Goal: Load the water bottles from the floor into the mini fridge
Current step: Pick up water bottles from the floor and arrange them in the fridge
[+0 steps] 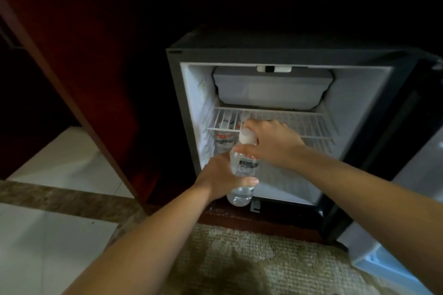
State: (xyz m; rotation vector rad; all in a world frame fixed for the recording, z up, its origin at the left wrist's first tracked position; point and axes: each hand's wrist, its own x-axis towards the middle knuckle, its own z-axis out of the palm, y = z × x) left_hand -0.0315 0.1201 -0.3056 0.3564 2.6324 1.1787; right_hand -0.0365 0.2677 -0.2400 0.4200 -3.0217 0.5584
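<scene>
Our left hand (219,176) and right hand (271,143) both grasp one water bottle (243,167) before the open mini fridge (359,93); one more bottle (224,141) visible under its wire shelf (299,122); carpet (263,258) below, tiles (48,235) leftward.

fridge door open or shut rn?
Open. The door is swung out to the right, and the mini fridge interior and wire shelf are visible.

Dim, soft, perhaps motion-blurred; bowed edges.
</scene>
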